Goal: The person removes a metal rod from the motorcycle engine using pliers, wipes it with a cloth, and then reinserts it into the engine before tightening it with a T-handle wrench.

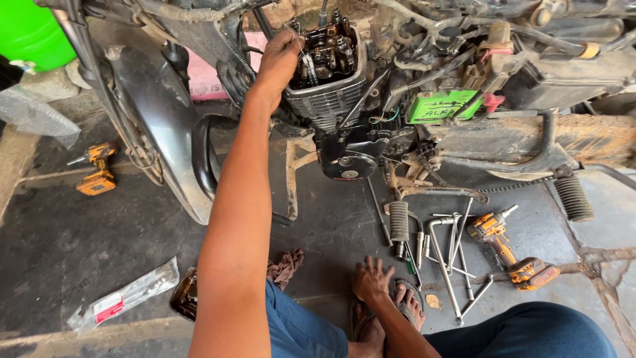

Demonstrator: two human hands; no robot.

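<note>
My left hand [278,56] is up at the open engine head [328,56] of the motorcycle, fingers pinched narrow on a thin metal tool [306,59] poked into the valve gear. Right hand [372,280] rests flat on my foot, fingers spread wide, holding nothing. Just beside it on the floor: wrenches [450,248] & an orange cordless driver [510,248]. 2nd driver [98,169] lies well apart, far left.

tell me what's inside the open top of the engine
Inside the open engine top sit dark, oily metal valve parts. The left hand reaches in with a thin tool, covering the left side. Anything deeper is hidden.
</note>
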